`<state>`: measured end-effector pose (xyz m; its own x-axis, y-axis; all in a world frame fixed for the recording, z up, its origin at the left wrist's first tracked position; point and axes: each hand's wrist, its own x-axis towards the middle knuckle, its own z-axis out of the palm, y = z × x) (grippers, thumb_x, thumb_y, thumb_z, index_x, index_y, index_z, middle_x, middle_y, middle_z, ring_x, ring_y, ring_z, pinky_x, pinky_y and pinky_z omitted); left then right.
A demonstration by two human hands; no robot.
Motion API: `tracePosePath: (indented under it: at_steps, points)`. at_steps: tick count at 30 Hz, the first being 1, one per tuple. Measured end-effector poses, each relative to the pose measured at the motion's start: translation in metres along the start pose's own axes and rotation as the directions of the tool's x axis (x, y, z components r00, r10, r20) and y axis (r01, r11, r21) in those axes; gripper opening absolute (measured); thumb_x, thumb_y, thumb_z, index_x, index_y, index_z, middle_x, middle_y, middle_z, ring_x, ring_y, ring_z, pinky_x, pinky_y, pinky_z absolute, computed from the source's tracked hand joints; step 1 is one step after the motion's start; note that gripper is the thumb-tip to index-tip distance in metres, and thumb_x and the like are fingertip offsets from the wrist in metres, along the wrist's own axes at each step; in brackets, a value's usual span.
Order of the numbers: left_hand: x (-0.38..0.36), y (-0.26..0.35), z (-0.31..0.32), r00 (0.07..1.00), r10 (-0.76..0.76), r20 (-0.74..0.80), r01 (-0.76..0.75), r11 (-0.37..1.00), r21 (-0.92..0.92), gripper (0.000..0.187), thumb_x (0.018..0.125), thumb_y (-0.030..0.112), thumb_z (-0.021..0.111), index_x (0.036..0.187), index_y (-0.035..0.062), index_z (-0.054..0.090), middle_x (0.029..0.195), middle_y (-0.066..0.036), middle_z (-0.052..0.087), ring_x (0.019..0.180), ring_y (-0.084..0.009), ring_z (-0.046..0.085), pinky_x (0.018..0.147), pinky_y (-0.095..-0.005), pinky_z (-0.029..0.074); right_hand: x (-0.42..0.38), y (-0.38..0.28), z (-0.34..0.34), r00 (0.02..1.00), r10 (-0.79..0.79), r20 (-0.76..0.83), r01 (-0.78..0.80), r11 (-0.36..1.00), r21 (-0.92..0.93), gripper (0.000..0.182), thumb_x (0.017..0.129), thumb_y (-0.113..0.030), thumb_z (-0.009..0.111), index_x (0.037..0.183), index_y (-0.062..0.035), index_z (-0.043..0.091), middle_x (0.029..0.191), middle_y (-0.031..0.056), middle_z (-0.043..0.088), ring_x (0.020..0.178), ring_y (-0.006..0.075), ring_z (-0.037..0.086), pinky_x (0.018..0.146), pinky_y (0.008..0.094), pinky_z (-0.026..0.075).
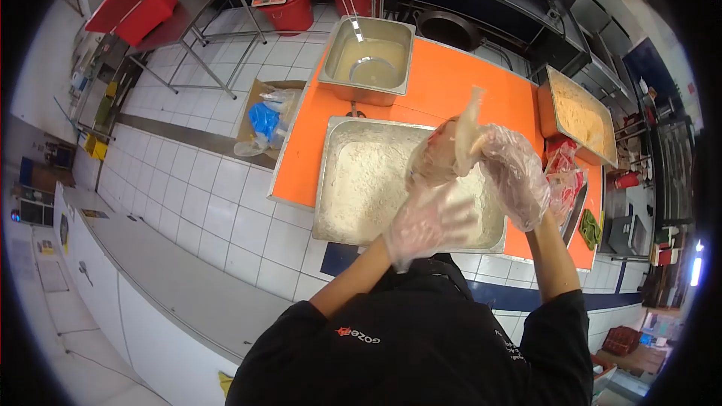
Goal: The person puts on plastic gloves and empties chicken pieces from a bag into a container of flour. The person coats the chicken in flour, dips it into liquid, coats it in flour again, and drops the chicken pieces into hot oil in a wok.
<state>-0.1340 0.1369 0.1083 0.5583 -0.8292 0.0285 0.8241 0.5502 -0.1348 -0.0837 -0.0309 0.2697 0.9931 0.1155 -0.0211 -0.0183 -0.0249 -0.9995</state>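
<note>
Both of my hands wear clear plastic gloves. My right hand (515,173) is closed on the gathered neck of a plastic bag (438,156), holding it tilted above a metal tray (322,214). What the bag contains is hard to make out. White flour (361,188) covers the tray's bottom. Just below the bag, my left hand (432,227) is spread over the tray's near side with nothing in it, its fingers slightly blurred.
Behind the tray on the orange table (444,75), a deep metal pan (327,79) holds pale liquid and a strainer (374,68). Orange-coloured crumbs (579,113) fill another pan at the right, near a red-and-clear bag (564,180) and a green cloth (590,229). A cardboard box (248,116) stands left.
</note>
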Motion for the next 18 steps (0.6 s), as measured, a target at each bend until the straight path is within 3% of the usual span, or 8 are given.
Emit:
tracePosePath:
  at_steps: [1, 3, 5, 7, 8, 10, 12, 18]
  points:
    - [0.009, 0.000, 0.004, 0.962, 0.267, -0.056, -0.267, 0.964, 0.002, 0.082, 0.103, 0.070, 0.031, 0.156, 0.0077, 0.037, 0.162, -0.022, 0.032, 0.141, -0.0430, 0.044, 0.114, -0.0605, 0.041, -0.003, -0.005, 0.002, 0.998, 0.057, 0.041, -0.062, 0.989, 0.137, 0.023, 0.098, -0.022, 0.060, 0.090, -0.0041, 0.071, 0.083, 0.0014, 0.064, 0.082, 0.0094, 0.056, 0.074, 0.0237, 0.040]
    - [0.017, 0.012, 0.018, 0.930, 0.342, -0.135, -0.358, 0.925, -0.124, 0.079, 0.102, 0.069, 0.037, 0.155, 0.0098, 0.039, 0.156, -0.019, 0.042, 0.142, -0.0396, 0.044, 0.117, -0.0603, 0.038, -0.012, -0.004, 0.006, 0.989, 0.118, 0.085, -0.136, 0.955, 0.262, 0.017, 0.095, -0.014, 0.060, 0.090, -0.0033, 0.071, 0.085, 0.0024, 0.065, 0.084, 0.0091, 0.056, 0.074, 0.0223, 0.039]
    - [0.010, 0.028, 0.034, 0.756, 0.538, -0.374, -0.599, 0.798, -0.062, 0.077, 0.101, 0.068, 0.041, 0.154, 0.0120, 0.040, 0.150, -0.014, 0.048, 0.142, -0.0346, 0.044, 0.118, -0.0575, 0.037, -0.022, 0.013, 0.015, 0.987, 0.162, 0.012, -0.159, 0.947, 0.278, 0.011, 0.089, -0.007, 0.061, 0.088, -0.0022, 0.071, 0.085, 0.0022, 0.065, 0.080, 0.0072, 0.055, 0.070, 0.0224, 0.039]
    - [0.006, 0.051, 0.022, 0.761, 0.602, -0.242, -0.622, 0.783, -0.005, 0.076, 0.101, 0.067, 0.042, 0.153, 0.0118, 0.040, 0.149, -0.014, 0.049, 0.140, -0.0328, 0.046, 0.117, -0.0553, 0.039, -0.033, 0.092, -0.023, 0.965, 0.255, 0.059, -0.262, 0.937, 0.231, 0.010, 0.089, -0.005, 0.062, 0.088, -0.0021, 0.071, 0.090, 0.0015, 0.068, 0.075, 0.0075, 0.056, 0.063, 0.0246, 0.041]
    - [0.005, 0.059, 0.018, 0.753, 0.652, -0.093, -0.650, 0.758, 0.056, 0.075, 0.101, 0.067, 0.043, 0.153, 0.0117, 0.041, 0.147, -0.013, 0.050, 0.139, -0.0310, 0.048, 0.117, -0.0531, 0.041, -0.039, 0.123, -0.032, 0.976, 0.162, 0.146, -0.178, 0.979, 0.102, 0.013, 0.089, -0.003, 0.063, 0.099, -0.0021, 0.071, 0.092, 0.0022, 0.069, 0.081, 0.0101, 0.061, 0.069, 0.0260, 0.047]
    - [0.012, 0.061, 0.015, 0.708, 0.698, -0.104, -0.684, 0.715, 0.142, 0.076, 0.100, 0.067, 0.046, 0.152, 0.0114, 0.043, 0.149, -0.011, 0.050, 0.137, -0.0308, 0.050, 0.115, -0.0517, 0.042, -0.047, 0.118, -0.020, 0.967, 0.080, 0.243, -0.079, 0.997, -0.014, 0.022, 0.089, 0.000, 0.064, 0.109, -0.0021, 0.071, 0.094, 0.0029, 0.070, 0.088, 0.0127, 0.066, 0.075, 0.0275, 0.053]
    - [0.018, 0.060, 0.012, 0.665, 0.741, -0.100, -0.709, 0.667, 0.228, 0.077, 0.099, 0.068, 0.048, 0.151, 0.0110, 0.045, 0.150, -0.010, 0.051, 0.136, -0.0305, 0.052, 0.114, -0.0502, 0.044, -0.053, 0.062, 0.019, 0.983, -0.009, 0.184, 0.062, 0.956, -0.286, 0.025, 0.086, -0.001, 0.070, 0.112, -0.0031, 0.069, 0.096, 0.0041, 0.070, 0.090, 0.0126, 0.065, 0.076, 0.0293, 0.054]
    - [0.022, 0.064, 0.028, 0.643, 0.762, -0.079, -0.747, 0.646, 0.158, 0.079, 0.098, 0.068, 0.049, 0.153, 0.0111, 0.042, 0.150, -0.009, 0.050, 0.136, -0.0288, 0.051, 0.113, -0.0474, 0.045, -0.041, 0.080, 0.018, 0.984, -0.092, -0.154, 0.041, 0.951, -0.308, 0.045, 0.085, -0.010, 0.077, 0.128, -0.0043, 0.066, 0.109, 0.0051, 0.070, 0.095, 0.0147, 0.065, 0.086, 0.0333, 0.054]
